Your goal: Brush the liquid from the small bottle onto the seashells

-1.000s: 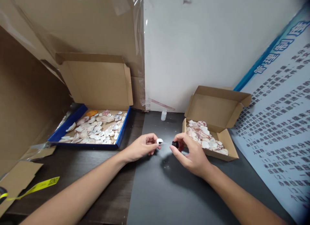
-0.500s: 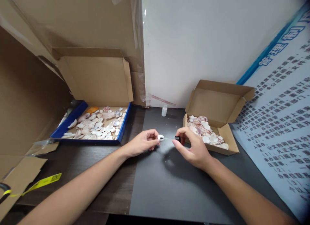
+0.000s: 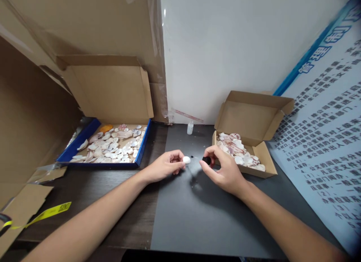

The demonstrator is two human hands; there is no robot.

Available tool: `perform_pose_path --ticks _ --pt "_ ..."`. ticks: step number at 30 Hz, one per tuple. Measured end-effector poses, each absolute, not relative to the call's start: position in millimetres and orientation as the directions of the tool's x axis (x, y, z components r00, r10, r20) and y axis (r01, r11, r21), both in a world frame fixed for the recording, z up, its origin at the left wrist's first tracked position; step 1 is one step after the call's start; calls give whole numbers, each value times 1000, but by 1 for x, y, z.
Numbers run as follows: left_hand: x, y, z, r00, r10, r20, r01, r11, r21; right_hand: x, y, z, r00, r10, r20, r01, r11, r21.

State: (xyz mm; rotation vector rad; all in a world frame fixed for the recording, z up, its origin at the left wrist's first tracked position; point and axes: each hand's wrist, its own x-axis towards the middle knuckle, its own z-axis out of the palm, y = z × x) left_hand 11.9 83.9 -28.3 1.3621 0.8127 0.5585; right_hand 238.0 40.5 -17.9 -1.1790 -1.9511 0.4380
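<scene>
My left hand (image 3: 166, 166) is closed, pinching a small white shell (image 3: 186, 160) between thumb and fingertips. Opposite it, my right hand (image 3: 225, 168) grips a black brush cap (image 3: 207, 160), with a thin pale stem pointing left and a small dark tip (image 3: 192, 156) just off the shell. A small clear bottle (image 3: 190, 127), without a cap, stands upright behind both hands on the dark grey mat (image 3: 180, 217). What the bottle contains is too small to tell.
On the left lies an open blue-edged box (image 3: 141, 156) of many loose shells. An open brown box (image 3: 267, 162) of striped shells stands behind my right hand. A white panel (image 3: 225, 40) rises at the back; yellow tape (image 3: 50, 214) lies at lower left.
The brush tip has drawn slightly back from the shell. The shell has turned from a side with a dark slit to a smooth white side. My view has shifted slightly.
</scene>
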Motion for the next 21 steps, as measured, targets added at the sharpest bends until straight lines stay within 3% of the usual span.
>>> perform_pose_path --ticks 5,13,21 --pt "12 82 -25 615 769 -177 113 136 984 238 40 -20 -342 826 448 506 563 -653" --pt "11 83 -27 614 772 -168 116 122 986 237 40 -18 -259 852 456 579 515 -632" --pt "13 82 -27 599 788 -145 92 112 989 238 40 -18 -309 847 432 551 529 -645"
